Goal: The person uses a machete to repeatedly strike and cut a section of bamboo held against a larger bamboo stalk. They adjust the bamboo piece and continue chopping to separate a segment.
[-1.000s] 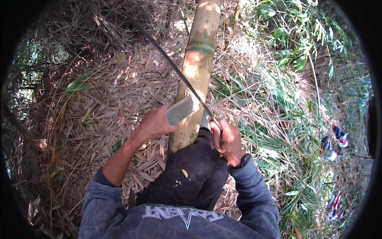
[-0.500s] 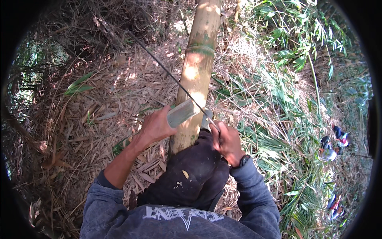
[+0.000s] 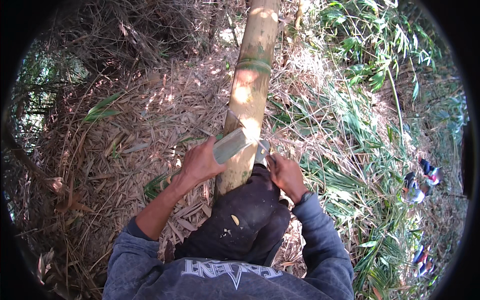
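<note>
My left hand (image 3: 201, 162) is closed around a split piece of bamboo (image 3: 232, 146), greenish-grey and flat-sided. The piece lies slantwise across a thick yellow bamboo pole (image 3: 247, 90), its upper end lit by the sun. My right hand (image 3: 287, 175) is closed on a long-bladed knife (image 3: 235, 117), just right of the pole. Its thin blade reaches up and left past the end of the piece; part of it is blurred or hidden, and the fingers cover the handle. My dark-trousered leg (image 3: 240, 212) is at the pole's near end, with a pale chip on it.
Dry bamboo leaves (image 3: 145, 140) cover the ground on the left. Green cut foliage (image 3: 335, 165) lies to the right. Tangled dry branches (image 3: 115, 35) stand at the far left. People (image 3: 420, 185) sit or crouch at the far right.
The knife's blade, a long dark line reaching far up and left before, now shows shorter and fainter. My right hand has turned slightly; my left hand keeps its hold on the bamboo piece.
</note>
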Demonstrator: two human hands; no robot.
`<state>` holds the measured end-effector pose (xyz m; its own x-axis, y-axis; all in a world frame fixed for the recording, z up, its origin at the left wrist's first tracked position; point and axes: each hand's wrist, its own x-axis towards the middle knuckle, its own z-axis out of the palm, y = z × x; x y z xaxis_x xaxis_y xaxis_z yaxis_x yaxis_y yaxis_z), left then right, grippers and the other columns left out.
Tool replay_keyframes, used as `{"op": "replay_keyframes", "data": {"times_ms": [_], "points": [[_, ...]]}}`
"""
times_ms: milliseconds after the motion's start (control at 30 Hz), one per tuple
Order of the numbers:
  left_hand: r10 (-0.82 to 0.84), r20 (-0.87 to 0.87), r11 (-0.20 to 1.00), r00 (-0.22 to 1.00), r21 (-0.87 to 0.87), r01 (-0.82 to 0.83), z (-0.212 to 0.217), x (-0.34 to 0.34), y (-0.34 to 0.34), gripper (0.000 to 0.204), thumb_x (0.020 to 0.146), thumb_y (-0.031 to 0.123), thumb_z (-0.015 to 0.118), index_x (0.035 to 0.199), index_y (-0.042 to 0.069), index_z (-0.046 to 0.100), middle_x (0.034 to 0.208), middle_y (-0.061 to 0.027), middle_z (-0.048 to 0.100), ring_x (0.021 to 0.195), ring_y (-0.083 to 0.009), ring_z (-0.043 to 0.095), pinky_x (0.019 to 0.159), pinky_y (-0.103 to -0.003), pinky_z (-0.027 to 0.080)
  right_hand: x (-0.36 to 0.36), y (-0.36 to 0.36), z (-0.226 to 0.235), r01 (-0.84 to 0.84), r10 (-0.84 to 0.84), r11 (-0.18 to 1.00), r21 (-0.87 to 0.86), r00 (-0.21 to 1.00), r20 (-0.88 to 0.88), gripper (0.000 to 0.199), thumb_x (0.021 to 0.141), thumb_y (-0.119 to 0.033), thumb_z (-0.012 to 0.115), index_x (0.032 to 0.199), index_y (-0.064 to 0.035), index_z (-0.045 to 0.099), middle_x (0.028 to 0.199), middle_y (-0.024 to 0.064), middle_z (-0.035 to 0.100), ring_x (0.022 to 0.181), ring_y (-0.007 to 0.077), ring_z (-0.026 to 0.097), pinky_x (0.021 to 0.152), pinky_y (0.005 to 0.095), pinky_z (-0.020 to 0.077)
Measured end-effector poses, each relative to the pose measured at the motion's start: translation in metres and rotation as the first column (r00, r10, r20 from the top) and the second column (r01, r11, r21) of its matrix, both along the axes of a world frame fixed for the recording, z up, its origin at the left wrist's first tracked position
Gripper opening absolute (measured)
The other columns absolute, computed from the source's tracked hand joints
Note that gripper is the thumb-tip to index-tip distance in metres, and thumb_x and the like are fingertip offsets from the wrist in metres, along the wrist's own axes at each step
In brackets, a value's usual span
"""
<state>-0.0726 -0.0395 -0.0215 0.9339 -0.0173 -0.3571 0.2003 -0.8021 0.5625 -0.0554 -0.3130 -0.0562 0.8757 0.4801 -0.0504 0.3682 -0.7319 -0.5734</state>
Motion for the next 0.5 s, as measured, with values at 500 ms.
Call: {"op": "replay_keyframes", "data": {"times_ms": [500], "points": [[0.034,0.046,0.999,0.998,0.027,-0.035,-0.011,-0.008,-0.002,0.055,0.071,0.028,0.076,0.113,0.001,0.053,0.094,-0.025,0.067,0.088,-0.0424,0.067,0.076,-0.05,0.053,0.004,0.008,0.016,0.047,-0.051,0.993,0.104,0.998,0.037,0.013,0.095,-0.015,0.059,0.089,-0.0035,0.058,0.068,0.0195,0.059,0.056,0.0371,0.059,0.051,0.0453,0.0452]]}}
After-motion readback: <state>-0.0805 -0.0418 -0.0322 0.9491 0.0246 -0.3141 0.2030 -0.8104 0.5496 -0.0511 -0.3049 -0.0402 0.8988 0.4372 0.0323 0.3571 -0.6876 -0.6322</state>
